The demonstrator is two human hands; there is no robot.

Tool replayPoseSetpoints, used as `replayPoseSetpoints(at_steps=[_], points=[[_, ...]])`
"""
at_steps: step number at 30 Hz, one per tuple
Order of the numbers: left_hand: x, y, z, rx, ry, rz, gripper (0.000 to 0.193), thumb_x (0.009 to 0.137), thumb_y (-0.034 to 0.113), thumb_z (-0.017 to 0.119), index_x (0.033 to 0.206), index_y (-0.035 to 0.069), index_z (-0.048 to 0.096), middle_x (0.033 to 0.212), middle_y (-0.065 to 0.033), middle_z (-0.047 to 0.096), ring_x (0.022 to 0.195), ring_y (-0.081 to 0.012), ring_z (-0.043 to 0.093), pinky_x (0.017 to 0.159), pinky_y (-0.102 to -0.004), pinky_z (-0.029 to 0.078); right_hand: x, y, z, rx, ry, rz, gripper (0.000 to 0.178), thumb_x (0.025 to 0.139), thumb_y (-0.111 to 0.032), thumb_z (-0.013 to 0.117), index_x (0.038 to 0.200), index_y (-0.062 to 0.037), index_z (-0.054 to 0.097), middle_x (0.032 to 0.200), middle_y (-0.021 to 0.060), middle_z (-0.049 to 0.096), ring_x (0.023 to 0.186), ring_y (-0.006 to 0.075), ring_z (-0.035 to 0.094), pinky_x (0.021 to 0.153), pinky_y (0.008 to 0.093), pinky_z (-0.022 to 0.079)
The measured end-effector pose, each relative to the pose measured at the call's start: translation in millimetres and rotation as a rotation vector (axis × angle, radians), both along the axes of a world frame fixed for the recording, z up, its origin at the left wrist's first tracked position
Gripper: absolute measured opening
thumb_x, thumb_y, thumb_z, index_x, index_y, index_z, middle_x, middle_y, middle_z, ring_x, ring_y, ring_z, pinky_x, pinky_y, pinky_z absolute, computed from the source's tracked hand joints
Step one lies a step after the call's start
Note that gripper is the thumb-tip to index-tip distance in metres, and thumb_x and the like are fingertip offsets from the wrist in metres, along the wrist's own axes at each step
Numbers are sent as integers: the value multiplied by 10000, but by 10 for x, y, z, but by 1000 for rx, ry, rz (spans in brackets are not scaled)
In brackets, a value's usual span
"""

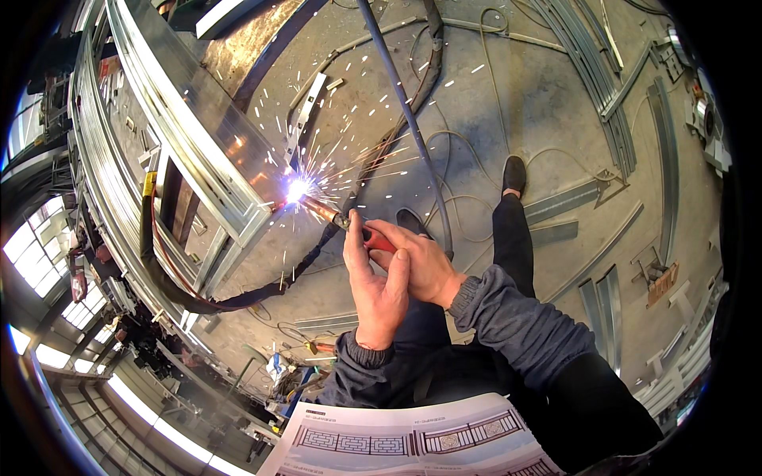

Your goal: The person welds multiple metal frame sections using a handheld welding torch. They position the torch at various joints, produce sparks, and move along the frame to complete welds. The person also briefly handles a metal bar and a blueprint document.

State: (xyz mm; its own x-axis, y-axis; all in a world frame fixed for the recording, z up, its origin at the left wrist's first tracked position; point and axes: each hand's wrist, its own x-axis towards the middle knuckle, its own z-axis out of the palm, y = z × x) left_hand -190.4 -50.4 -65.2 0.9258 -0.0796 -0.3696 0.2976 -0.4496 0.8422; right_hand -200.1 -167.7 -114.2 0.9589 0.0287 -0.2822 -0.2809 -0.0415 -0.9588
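My right hand [425,270] is closed around the red handle of a welding torch [325,210]. The torch's copper-coloured nozzle points up and left, and a bright white-violet arc with flying sparks burns at its tip. Right beside it, my left hand [377,289] has its fingers stretched out straight and its thumb raised. Its fingertips lie against the torch's neck, and its palm faces my right hand. The arc sits by the corner of a shiny metal frame [210,178] at the left. Glare hides the exact spot being welded.
A thick black cable [238,300] loops below the frame, and a blue bar [405,103] crosses the floor. Metal strips [571,71] lie at the far right, thin hoses between. A printed sheet with railing pictures [413,440] is at my front. My shoe [514,173] stands on concrete.
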Motion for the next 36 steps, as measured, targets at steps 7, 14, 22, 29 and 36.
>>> replayPoseSetpoints(at_steps=[7,14,22,29,36], points=[[8,-9,6,5,-21,-16,869,1038,-10,698,1778,15,242,1744,-135,399,1455,-202,523,1223,-360,451,-7,-1,-11,-13,10,8,494,1066,-350,749,1490,-149,593,1298,120,771,1108,395,762,826,481,627],[17,-19,3,3,1,-13,885,1031,-9,696,1781,11,226,1748,-147,388,1517,-218,473,1267,-381,414,4,-24,-14,9,-4,0,493,1069,-335,746,1486,-128,586,1278,123,779,1123,393,759,838,481,626],[8,13,-23,6,14,-14,888,1030,1,702,1781,13,228,1745,-146,392,1499,-216,491,1253,-376,428,-6,-9,-51,43,24,15,503,1067,-341,753,1492,-126,592,1296,120,776,1129,392,762,833,478,631],[26,-10,-21,-16,14,-17,886,1032,4,704,1781,13,230,1760,-137,380,1489,-210,501,1242,-377,439,14,-35,-33,-3,10,18,503,1066,-339,753,1492,-127,589,1298,122,775,1127,390,761,837,472,631],[39,-49,-21,-18,0,52,869,986,79,763,1735,-22,333,1668,-225,470,1524,-341,490,1280,-442,378,9,-21,-38,-10,27,21,512,1067,-353,749,1497,-126,586,1297,125,774,1128,391,759,836,469,631]])
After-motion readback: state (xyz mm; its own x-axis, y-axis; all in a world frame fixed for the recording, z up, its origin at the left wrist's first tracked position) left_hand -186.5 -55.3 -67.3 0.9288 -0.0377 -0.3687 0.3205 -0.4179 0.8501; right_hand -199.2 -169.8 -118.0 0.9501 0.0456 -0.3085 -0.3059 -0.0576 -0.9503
